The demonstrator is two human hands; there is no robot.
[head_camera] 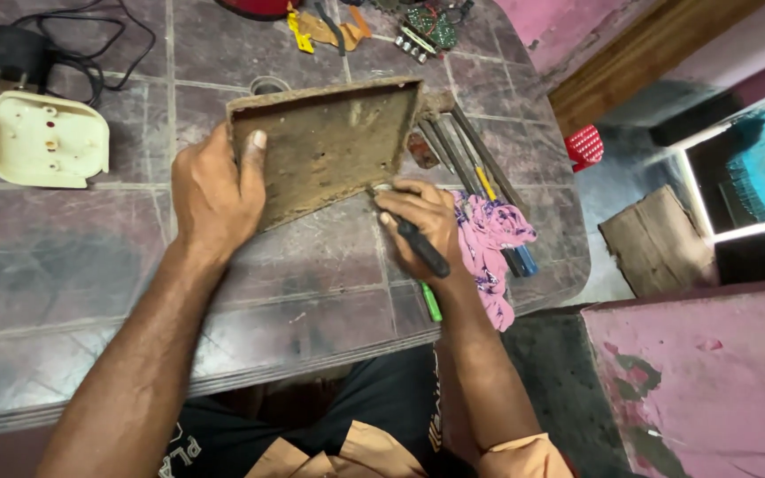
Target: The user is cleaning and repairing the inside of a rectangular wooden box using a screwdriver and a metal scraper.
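A dirty brown rectangular board (329, 146) is tilted up on the tiled tabletop (64, 265). My left hand (214, 195) grips its left edge, thumb on the face. My right hand (422, 221) holds a black-handled tool (422, 248) with its tip at the board's lower right edge. A green-handled tool (432, 303) lies just below that hand.
Several screwdrivers (471, 164) and a pink patterned cloth (489, 243) lie right of the board. A cream plastic cover (44, 140) and a black adapter with cable (19, 55) sit far left. Circuit parts (427, 26) are at the back. The table edge drops off at right.
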